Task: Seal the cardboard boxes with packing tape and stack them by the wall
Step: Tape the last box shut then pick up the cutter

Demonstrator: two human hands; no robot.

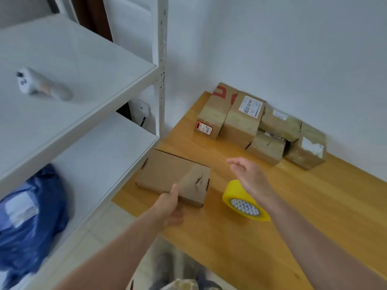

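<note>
A flat brown cardboard box [167, 174] lies at the left end of the wooden table [303, 216]. My left hand [170, 203] grips its near edge, thumb on top. My right hand [250, 176] hovers open above the table, just beyond a roll of yellow packing tape [240, 200] that lies tilted on the table. Several taped cardboard boxes [259, 126] are stacked against the white wall at the table's far side.
A white metal shelving unit [88, 101] stands left of the table, its post [161, 70] near the table corner. A blue plastic bag [31, 222] lies on its lower shelf and a grey-white object [39, 85] on the upper one.
</note>
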